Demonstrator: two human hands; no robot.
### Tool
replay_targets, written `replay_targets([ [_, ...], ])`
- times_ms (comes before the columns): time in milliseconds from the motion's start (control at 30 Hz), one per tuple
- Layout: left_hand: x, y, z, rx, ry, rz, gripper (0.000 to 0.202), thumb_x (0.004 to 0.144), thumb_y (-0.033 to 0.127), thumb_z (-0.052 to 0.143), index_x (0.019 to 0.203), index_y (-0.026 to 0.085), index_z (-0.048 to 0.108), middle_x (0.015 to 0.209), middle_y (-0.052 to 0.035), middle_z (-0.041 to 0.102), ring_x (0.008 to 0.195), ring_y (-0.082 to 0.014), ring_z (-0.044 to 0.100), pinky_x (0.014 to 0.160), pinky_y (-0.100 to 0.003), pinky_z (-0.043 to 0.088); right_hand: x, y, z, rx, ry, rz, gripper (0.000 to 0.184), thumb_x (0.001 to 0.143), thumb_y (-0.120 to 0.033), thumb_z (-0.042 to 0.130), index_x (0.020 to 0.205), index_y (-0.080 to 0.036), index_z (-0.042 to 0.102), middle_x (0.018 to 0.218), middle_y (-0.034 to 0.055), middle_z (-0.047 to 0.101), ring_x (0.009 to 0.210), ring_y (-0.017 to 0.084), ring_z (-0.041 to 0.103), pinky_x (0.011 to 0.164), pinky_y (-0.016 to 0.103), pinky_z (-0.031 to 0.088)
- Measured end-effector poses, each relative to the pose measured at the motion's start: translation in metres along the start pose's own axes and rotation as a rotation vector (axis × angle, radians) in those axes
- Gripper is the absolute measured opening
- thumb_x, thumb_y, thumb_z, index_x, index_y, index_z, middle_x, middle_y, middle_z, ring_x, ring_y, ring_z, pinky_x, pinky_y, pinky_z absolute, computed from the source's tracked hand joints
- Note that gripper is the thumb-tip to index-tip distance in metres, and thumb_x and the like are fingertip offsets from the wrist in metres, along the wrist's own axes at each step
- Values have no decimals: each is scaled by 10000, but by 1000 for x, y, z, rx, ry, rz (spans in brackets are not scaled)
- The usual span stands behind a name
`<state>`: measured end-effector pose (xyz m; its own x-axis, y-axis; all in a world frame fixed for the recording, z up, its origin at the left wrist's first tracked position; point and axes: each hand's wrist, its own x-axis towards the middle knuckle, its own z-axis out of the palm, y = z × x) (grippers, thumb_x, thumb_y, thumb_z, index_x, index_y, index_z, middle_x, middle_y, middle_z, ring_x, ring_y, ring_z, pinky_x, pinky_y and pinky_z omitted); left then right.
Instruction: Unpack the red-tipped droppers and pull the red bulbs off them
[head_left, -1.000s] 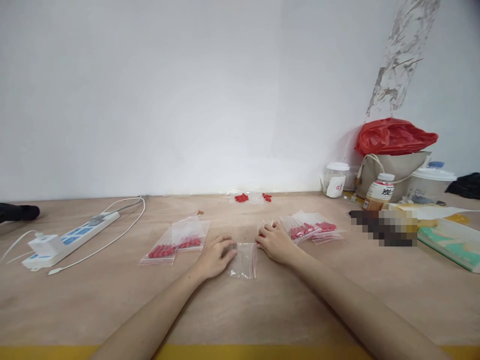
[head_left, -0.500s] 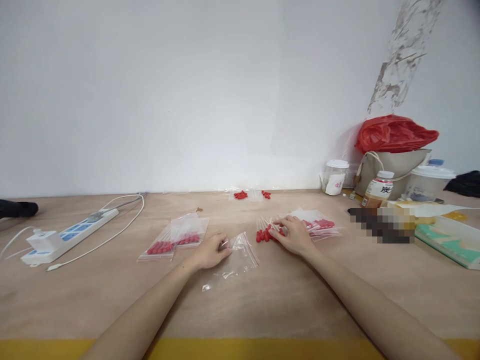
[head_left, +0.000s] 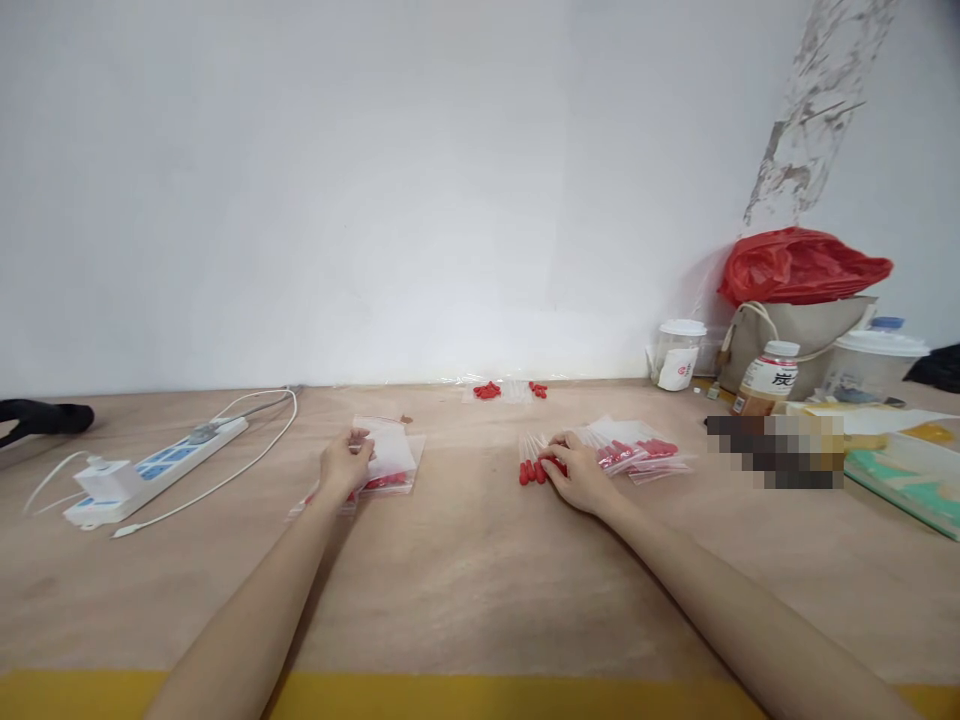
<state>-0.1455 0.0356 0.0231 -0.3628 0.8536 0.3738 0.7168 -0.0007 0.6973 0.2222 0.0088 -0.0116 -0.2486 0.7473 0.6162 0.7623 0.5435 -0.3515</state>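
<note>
My left hand (head_left: 346,462) is at the left group of small zip bags, its fingers pinched at the edge of the whitish bags (head_left: 388,446). Beneath these, a filled zip bag (head_left: 390,482) shows red ends through the plastic. Another filled bag is mostly covered by my left wrist. My right hand (head_left: 583,478) curls its thumb and fingers round the red ends of thin pale sticks, partly hiding them. Several red-ended sticks (head_left: 532,472) lie side by side just left of its thumb. Right behind that hand lies a pile of filled zip bags (head_left: 645,455).
Loose red pieces (head_left: 487,390) lie on clear plastic by the wall. A white power strip (head_left: 161,468) with a cable is at left, near a black object (head_left: 45,417). At right stand a lidded cup (head_left: 679,355), a bottle (head_left: 766,380), a bag (head_left: 795,335) and a green-white tray (head_left: 904,485).
My left hand has moved left and away from me, from the clear zip bag in the middle to the left group. That bag no longer lies in the middle. My right hand stays at the sticks.
</note>
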Motion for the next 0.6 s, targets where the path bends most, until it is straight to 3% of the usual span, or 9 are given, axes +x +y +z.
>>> replay_targets([
  [133,6,-3,-5,152,53,-8,279,712,303,513,949,159,551,1003,-109,587,931,-240,564,806,-336,424,-3,1,-3,7,13,-26,183,791,-174,437,827,-193,615,908,55,517,854,164,518,761,318,360],
  [200,9,-8,-15,213,61,-51,288,703,314,511,944,164,557,1042,-125,570,1011,-273,516,832,-364,395,-6,-1,-6,-10,14,-25,174,790,-183,447,852,-203,608,920,50,527,875,170,517,777,331,343],
  [267,10,-15,-28,251,29,-126,275,677,309,522,904,160,562,942,-121,607,944,-285,548,760,-361,419,-7,-3,-8,-21,12,-13,175,791,-197,455,894,-212,595,936,46,534,889,173,517,779,336,330],
  [333,10,-21,-40,263,-51,-206,254,627,308,556,826,151,568,725,-84,631,743,-269,598,614,-324,438,-8,-4,-9,-33,13,-3,191,790,-208,460,937,-216,581,948,46,539,883,172,521,765,330,325],
  [433,6,-25,-54,250,-169,-278,244,560,329,600,723,150,565,508,-21,572,526,-226,572,461,-268,389,-10,-3,-8,-61,29,-1,194,786,-232,469,942,-209,580,944,48,541,860,171,526,749,321,321],
  [600,3,-24,-62,230,-232,-302,352,396,346,704,660,163,560,531,3,569,579,-218,566,462,-244,369,-13,-3,-6,-85,73,0,164,787,-241,464,881,-202,592,930,48,541,867,175,519,758,325,302],
])
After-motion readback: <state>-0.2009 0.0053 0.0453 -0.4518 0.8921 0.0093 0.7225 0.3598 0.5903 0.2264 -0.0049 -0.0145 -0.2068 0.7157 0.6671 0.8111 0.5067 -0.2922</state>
